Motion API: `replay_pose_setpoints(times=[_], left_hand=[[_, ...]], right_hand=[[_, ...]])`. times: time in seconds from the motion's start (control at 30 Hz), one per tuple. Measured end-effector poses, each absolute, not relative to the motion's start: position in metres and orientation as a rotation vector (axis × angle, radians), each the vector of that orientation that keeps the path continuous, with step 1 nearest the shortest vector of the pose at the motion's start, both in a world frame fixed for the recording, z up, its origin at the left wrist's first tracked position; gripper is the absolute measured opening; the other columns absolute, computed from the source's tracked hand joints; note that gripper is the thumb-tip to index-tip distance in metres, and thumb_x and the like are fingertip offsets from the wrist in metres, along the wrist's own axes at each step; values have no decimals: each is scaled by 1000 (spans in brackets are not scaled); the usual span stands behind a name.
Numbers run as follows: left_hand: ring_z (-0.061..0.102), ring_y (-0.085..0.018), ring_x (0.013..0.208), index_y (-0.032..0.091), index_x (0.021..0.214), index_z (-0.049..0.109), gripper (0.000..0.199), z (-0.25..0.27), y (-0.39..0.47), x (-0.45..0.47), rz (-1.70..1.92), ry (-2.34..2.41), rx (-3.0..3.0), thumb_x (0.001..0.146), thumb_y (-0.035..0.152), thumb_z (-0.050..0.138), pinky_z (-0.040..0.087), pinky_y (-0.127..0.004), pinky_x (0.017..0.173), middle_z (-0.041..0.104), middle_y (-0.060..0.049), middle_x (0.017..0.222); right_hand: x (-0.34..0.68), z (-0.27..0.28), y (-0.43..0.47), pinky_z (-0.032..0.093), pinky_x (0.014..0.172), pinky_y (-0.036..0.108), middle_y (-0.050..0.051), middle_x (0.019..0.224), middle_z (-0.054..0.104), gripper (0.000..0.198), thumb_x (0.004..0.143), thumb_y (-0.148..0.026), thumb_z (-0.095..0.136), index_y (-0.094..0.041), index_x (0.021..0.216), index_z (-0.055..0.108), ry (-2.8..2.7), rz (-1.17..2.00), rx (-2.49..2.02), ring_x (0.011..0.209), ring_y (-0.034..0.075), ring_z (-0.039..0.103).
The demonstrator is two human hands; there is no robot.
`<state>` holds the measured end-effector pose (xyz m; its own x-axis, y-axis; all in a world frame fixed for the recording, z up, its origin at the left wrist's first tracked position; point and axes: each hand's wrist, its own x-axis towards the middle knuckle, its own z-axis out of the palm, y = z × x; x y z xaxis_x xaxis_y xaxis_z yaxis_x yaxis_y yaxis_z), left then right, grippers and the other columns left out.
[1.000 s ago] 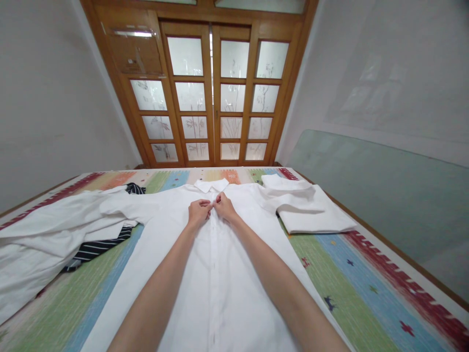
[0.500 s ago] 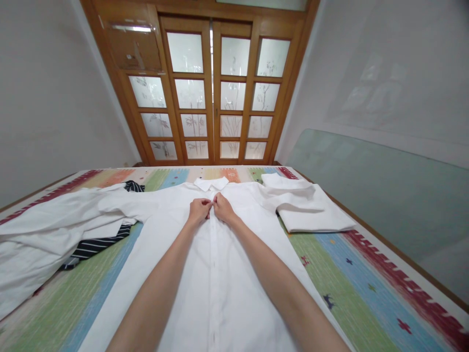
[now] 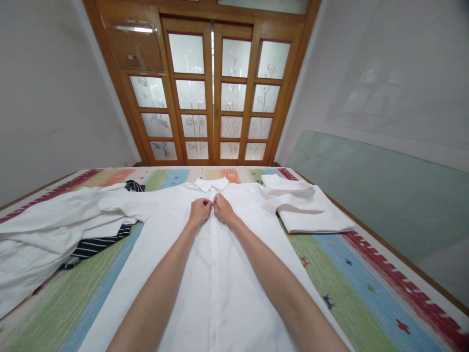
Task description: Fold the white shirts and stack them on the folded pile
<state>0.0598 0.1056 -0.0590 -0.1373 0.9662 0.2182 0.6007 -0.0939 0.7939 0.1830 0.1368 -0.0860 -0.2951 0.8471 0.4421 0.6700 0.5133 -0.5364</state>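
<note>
A white collared shirt (image 3: 234,274) lies spread front side up, its collar (image 3: 211,184) pointing away from me. My left hand (image 3: 200,210) and my right hand (image 3: 223,208) meet at the upper part of the front placket, just below the collar. Both hands are closed, fingers pinching the shirt's front edges from either side. Whether a button sits between the fingertips is hidden. The shirt's left-side sleeve runs into the white garments beside it, and the other sleeve reaches the folded white cloth at right.
Crumpled white clothing (image 3: 44,234) lies at left over a black-and-white striped cloth (image 3: 100,246). A folded white garment (image 3: 311,215) rests at right. Beneath is a colourful striped bed cover (image 3: 351,288). A pale green board (image 3: 366,186) stands along the right wall; wooden glazed doors (image 3: 216,73) are beyond.
The fingers of my left hand have curled in slightly at the placket. Both hands stay in almost the same place, and the shirt has hardly moved.
</note>
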Motion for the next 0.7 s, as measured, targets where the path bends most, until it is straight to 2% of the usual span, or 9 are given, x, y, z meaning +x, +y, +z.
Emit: replay_pose_setpoints(times=[0.27,0.43,0.57,0.7], left_hand=[[65,-18,67,16,69,72,18,-60,110,59,1116,1867,1749,76,21,56,46,-26,70,70,-6,64],[63,-20,81,16,81,72,17,-66,113,55,1098,1907,2029,78,19,56,47,-31,82,70,-9,83],[59,-24,97,17,90,73,24,-71,112,52,1051,1786,2289,82,15,51,45,-36,92,68,-11,94],[59,-25,104,18,98,74,28,-72,108,49,925,1805,2375,84,15,49,45,-39,97,69,-12,108]], right_hand=[[183,-87,138,41,74,30,5,85,56,19,79,-6,41,-20,90,49,-2034,319,-1228,79,20,51],[185,-85,139,41,84,31,8,90,60,21,81,-4,44,-18,85,59,-1996,226,-1377,92,21,52],[184,-81,131,41,90,36,14,110,63,21,89,-15,46,-16,95,66,-2091,135,-1448,107,25,51],[183,-80,117,34,103,42,14,140,52,35,94,-20,40,-15,121,61,-2279,81,-1409,127,26,45]])
